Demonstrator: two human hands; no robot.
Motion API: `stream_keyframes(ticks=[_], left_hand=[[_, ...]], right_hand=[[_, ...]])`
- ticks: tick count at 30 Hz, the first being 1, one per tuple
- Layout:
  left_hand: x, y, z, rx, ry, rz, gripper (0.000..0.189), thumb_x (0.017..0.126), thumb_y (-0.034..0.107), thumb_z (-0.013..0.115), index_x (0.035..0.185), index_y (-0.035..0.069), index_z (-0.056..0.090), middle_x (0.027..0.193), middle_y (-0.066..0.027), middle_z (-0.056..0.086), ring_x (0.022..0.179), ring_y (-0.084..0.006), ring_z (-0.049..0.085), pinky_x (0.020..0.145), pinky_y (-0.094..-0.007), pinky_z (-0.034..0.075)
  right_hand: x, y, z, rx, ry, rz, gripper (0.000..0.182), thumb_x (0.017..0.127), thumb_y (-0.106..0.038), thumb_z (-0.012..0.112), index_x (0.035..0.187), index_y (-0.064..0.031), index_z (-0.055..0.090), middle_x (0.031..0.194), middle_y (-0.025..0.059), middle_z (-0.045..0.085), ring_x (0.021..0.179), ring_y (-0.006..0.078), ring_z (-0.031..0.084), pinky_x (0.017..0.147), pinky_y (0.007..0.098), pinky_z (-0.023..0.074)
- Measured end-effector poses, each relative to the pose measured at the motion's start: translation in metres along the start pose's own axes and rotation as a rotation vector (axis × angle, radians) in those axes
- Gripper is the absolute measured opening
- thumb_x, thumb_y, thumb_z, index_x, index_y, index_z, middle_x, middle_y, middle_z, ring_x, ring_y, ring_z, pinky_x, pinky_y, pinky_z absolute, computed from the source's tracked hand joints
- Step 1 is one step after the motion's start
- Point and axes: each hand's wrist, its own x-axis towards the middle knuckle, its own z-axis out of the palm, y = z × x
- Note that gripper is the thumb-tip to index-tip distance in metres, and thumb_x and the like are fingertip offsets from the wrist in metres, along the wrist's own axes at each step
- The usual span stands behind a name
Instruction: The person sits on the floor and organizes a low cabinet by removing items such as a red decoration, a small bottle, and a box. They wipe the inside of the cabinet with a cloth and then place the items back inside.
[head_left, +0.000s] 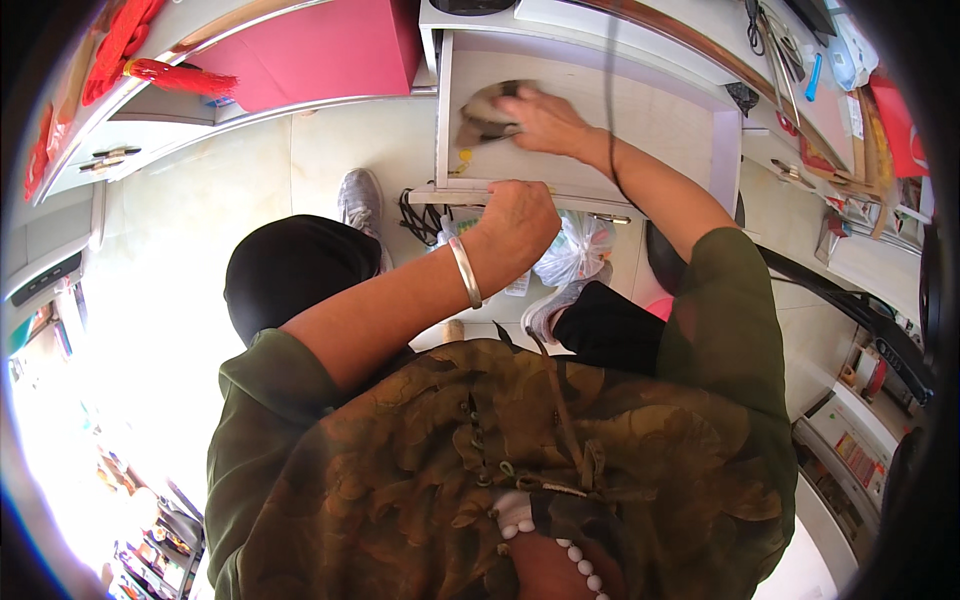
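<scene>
A pulled-out white drawer (637, 180) lies before me. Inside it, at the left, my right hand (544, 124) holds a crumpled brown and grey cloth (480, 116), blurred by motion. My left hand (525, 225), with a pale bangle (465, 272) on its wrist, rests with curled fingers on the drawer's front panel; its fingertips are hidden. A small yellow thing (465, 156) lies in the drawer's left front corner, near the cloth. A dark cable (611, 97) hangs across the view over the drawer and my right forearm.
Below the drawer front are a tied clear plastic bag (577, 247) and coiled black cables (421, 219), close to my shoes. A pink box (307, 56) stands on the left, beside red tassels (180, 77). Scissors-like tools, cables and packets crowd the counter at right.
</scene>
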Motion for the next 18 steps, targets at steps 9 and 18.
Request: stream_keyframes(ticks=[9, 18], left_hand=[[0.001, -0.001, -0.001, -0.056, -0.098, 0.009, 0.020, 0.070, 0.013, 0.059, 0.086, 0.003, 0.066, 0.087, -0.0161, 0.059, 0.081, -0.0274, 0.060, 0.064, -0.0403, 0.049], [0.001, -0.002, 0.002, -0.058, -0.049, 0.035, 0.015, 0.068, 0.012, 0.059, 0.079, 0.006, 0.065, 0.082, -0.0126, 0.058, 0.077, -0.0239, 0.060, 0.061, -0.0350, 0.048]], right_hand=[[-0.033, 0.004, -0.035, 0.864, -0.322, 0.278, 0.036, 0.069, -0.025, 0.065, 0.099, -0.0064, 0.057, 0.082, 0.0054, 0.060, 0.077, 0.0148, 0.059, 0.060, 0.0271, 0.0446], [-0.131, 0.148, -0.066, 0.491, 0.107, 1.069, 0.048, 0.064, -0.036, 0.064, 0.103, -0.0092, 0.057, 0.083, 0.0080, 0.062, 0.079, 0.0196, 0.059, 0.059, 0.0337, 0.0480]])
